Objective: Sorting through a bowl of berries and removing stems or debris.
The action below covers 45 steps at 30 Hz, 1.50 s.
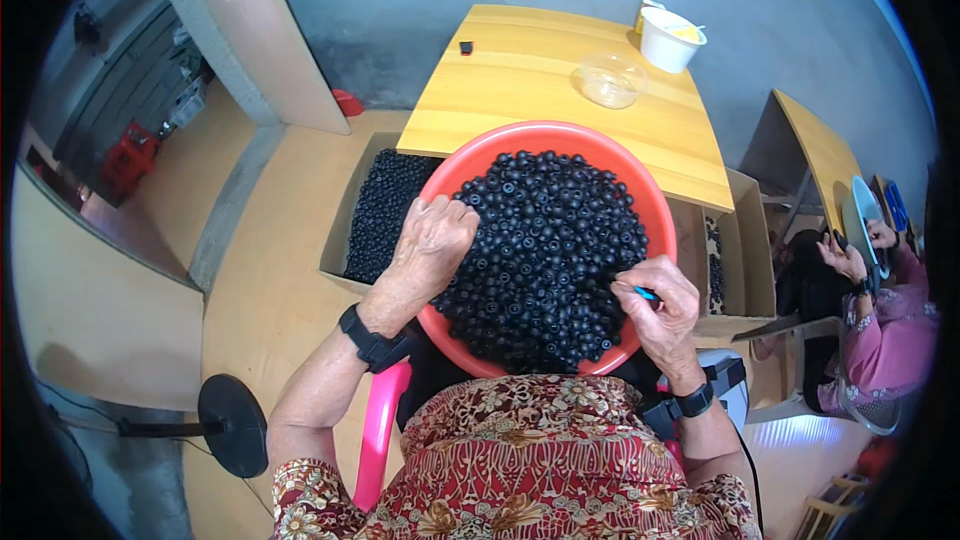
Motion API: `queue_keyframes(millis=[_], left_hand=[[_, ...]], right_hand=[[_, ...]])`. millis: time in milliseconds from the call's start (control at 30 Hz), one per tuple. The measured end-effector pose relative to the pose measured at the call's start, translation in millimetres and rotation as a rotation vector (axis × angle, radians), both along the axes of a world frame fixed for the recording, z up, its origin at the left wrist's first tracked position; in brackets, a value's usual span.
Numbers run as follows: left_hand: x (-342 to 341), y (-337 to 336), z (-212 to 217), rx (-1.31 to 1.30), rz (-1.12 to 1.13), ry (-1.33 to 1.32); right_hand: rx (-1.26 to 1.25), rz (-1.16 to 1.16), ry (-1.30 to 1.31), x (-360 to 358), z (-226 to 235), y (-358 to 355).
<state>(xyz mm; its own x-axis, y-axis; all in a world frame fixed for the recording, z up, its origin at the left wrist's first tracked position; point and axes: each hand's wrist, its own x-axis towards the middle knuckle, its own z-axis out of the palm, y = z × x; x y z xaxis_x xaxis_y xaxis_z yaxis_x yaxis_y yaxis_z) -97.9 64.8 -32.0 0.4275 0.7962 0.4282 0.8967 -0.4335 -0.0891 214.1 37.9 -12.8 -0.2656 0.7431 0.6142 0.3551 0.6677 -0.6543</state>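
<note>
One red basin [560, 136]; two tables [530, 75]; perhaps two cartons [757, 255]

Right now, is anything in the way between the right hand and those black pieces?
No, nothing visible is in the way. The right hand, pinching a small blue thing, is over the right side of the red bowl, right by the black pieces. The left hand is farther left.

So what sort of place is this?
Probably a small workroom: a round red plastic basin full of small round black pieces, an open brown cardboard box holding more, and another person in pink.
</note>
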Motion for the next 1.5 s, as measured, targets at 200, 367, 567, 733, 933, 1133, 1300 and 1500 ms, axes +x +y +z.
queue_keyframes(millis=[200,367,567,733,933,1133,1300,1500], left_hand=[[-8.0,-4.2,-6.4,-0.155,-0.017,-0.078],[-0.5,-6.0,2.1,-0.199,-0.085,-0.4],[62.6,-26.8,25.5,-0.91,-0.275,-1.322],[90.1,-32.6,35.7,-1.09,-0.362,-1.47],[100.5,-41.5,38.9,-1.036,-0.401,-1.623],[105.5,-45.4,30.4,-1.044,-0.394,-1.685],[106.9,-47.3,22.7,-1.044,-0.408,-1.768],[105.8,-49.7,21.6,-1.12,-0.445,-1.856]], right_hand=[[0.018,-0.003,-0.02,-1.9,1.4,0.5],[-0.043,0.021,0.004,0.5,0.1,-0.1],[-0.116,0.033,0.073,-3.0,12.2,-8.6],[-0.091,0.153,0.051,-1.9,8.2,-7.3],[-0.062,0.137,0.111,-1.3,9.5,-9.8],[-0.055,0.133,0.148,-4.8,5.5,-13.3],[0.034,0.086,0.101,-6.2,4.8,-13.0],[0.212,0.082,-0.016,-4.9,6.4,-13.1]])
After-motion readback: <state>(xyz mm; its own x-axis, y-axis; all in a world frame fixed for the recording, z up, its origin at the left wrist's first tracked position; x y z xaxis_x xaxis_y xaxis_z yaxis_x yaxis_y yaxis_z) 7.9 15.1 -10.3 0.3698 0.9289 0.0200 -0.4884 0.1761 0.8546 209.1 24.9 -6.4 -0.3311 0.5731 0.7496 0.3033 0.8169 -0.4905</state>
